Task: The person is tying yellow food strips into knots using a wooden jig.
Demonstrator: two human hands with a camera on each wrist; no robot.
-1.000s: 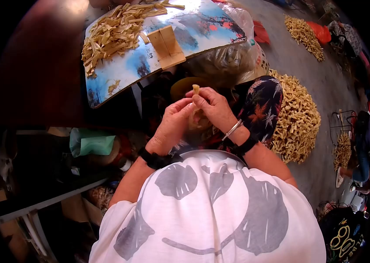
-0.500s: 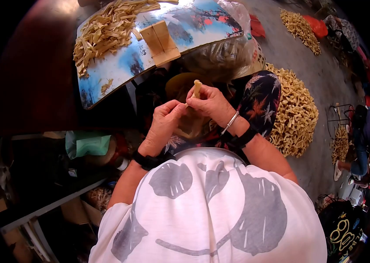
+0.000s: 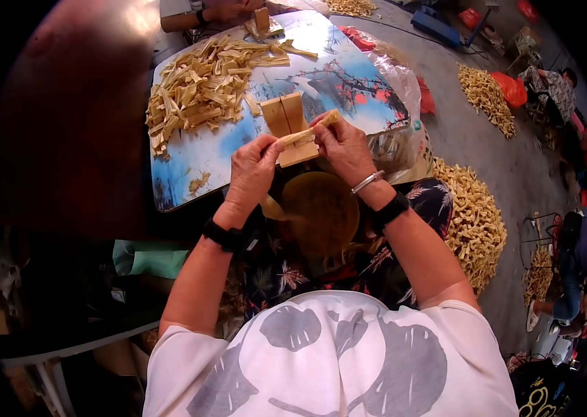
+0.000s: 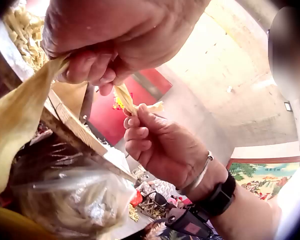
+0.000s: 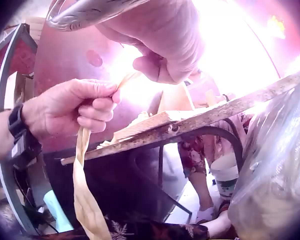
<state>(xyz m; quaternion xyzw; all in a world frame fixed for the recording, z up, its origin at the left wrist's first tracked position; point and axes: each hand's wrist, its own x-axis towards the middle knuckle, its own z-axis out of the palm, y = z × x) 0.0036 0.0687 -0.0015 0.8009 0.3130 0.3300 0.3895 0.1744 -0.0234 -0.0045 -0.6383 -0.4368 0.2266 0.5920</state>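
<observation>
Above the table's near edge, both hands hold a pale yellow, pliable strip (image 3: 296,138) between them. The left hand (image 3: 250,170) grips it with curled fingers, and a long twisted tail (image 5: 85,192) hangs below that hand in the right wrist view. The right hand (image 3: 346,151) pinches the strip close to its other end, where a short folded end (image 4: 154,106) sticks out past the fingers. A wooden block stand (image 3: 282,115), with an upright slotted board and a flat base, is right behind the hands on the table edge. The strip overlaps its base in the head view.
Loose yellow strips (image 3: 200,90) are heaped on the painted table (image 3: 227,149). A round brownish basin (image 3: 321,215) sits below the hands. Knotted pieces (image 3: 474,222) form a large pile on the floor at right. A clear plastic bag (image 4: 72,195) hangs beside the table. Another person's arm (image 3: 217,14) is across the table.
The hands have moved forward from near the lap to the wooden stand and drawn apart, with the strip stretched between them. The head view has tipped up, showing more of the table.
</observation>
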